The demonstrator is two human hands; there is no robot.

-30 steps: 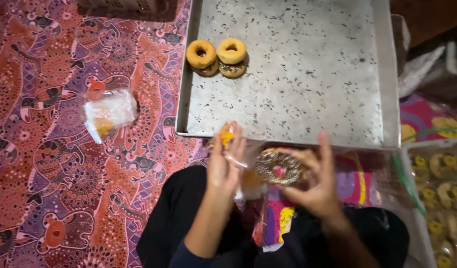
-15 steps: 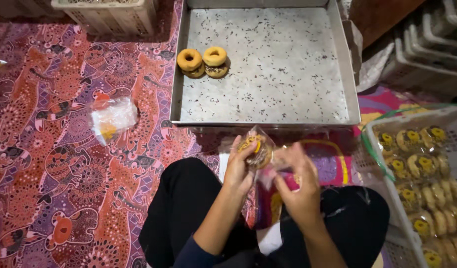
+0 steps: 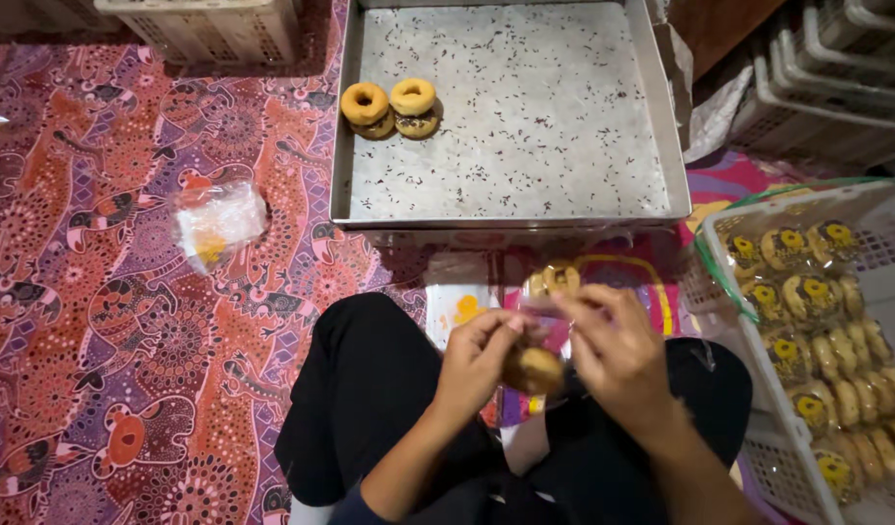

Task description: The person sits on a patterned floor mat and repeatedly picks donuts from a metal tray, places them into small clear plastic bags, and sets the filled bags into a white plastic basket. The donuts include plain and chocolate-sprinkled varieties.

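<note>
**Hands drew in over the lap with a bagged doughnut**

Since half a second earlier, both hands had drawn back from the tray's near edge toward the lap, and the doughnut had dropped lower between them. The left hand (image 3: 477,358) was pinched on the clear plastic wrapper (image 3: 550,292) with thumb and fingertips together; the right hand (image 3: 618,352) was closed on the same wrapper from the other side. The doughnut (image 3: 532,369) hung inside the wrapper, just below and between the two hands, so the wrapping looked well along, its mouth gathered above.

Ahead of the hands lay the metal tray (image 3: 516,209), nearly spent: two ring doughnuts (image 3: 389,105) remained in its far-left corner, possibly stacked on others, among scattered sprinkles. To the right of the right hand stood one white basket (image 3: 720,238) holding many wrapped doughnuts, too crowded to count. Far left of the left hand, one bundle of clear bags (image 3: 219,222) lay on the patterned floor mat (image 3: 98,321).
</note>
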